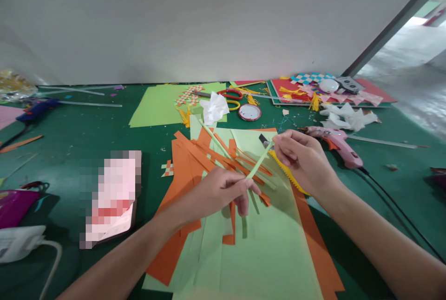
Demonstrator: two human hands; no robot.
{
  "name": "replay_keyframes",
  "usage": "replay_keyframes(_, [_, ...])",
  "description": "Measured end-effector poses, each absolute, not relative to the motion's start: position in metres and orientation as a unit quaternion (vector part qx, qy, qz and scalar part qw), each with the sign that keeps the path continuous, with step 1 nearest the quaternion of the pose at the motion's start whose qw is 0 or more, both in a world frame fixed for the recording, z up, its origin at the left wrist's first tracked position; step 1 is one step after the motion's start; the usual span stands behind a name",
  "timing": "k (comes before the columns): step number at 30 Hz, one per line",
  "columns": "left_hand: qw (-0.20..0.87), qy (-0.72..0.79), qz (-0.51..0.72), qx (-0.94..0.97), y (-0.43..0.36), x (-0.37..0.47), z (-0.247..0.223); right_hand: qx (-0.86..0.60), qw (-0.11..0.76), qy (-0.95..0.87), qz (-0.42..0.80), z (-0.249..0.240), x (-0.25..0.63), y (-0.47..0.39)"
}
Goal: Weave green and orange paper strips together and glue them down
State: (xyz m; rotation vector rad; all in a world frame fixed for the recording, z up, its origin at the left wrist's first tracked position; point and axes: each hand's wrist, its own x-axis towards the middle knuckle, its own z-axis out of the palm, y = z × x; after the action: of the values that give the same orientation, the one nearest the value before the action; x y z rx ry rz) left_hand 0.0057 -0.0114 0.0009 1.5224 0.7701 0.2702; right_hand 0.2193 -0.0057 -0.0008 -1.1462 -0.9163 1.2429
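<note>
A narrow light green paper strip [259, 160] stretches between my two hands. My left hand [232, 191] pinches its lower end, and my right hand [296, 151] pinches the upper end. Below them lie light green sheets [265, 249] over orange paper [165, 249]. Loose orange strips [209, 151] and a few green ones are scattered on the sheets near my left hand. Beside my right hand are a yellow zigzag-edged piece [287, 172] and a dark-tipped tool [264, 140], partly hidden.
A phone [116, 198] lies left on the green table [69, 142]. Scissors [232, 94], crumpled tissue [213, 108] and a round lid [250, 112] lie behind. At right is a pink glue gun [343, 149] with its cord; a blue one [38, 108] is at left.
</note>
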Motion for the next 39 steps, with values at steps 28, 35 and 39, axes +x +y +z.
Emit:
replay_keyframes(28, [0.508,0.493,0.397,0.584,-0.004,0.007,0.003,-0.567,0.564,-0.503,0.328,-0.004,0.233,0.003])
replay_keyframes(35, [0.191,0.398,0.305,0.844,-0.002,0.004,-0.016,-0.609,0.415,-0.656,0.163,-0.014,0.228,-0.002])
replay_keyframes(39, [0.077,0.313,0.262,0.91,0.003,0.002,-0.024,-0.598,0.321,-0.73,0.077,-0.018,0.227,-0.001])
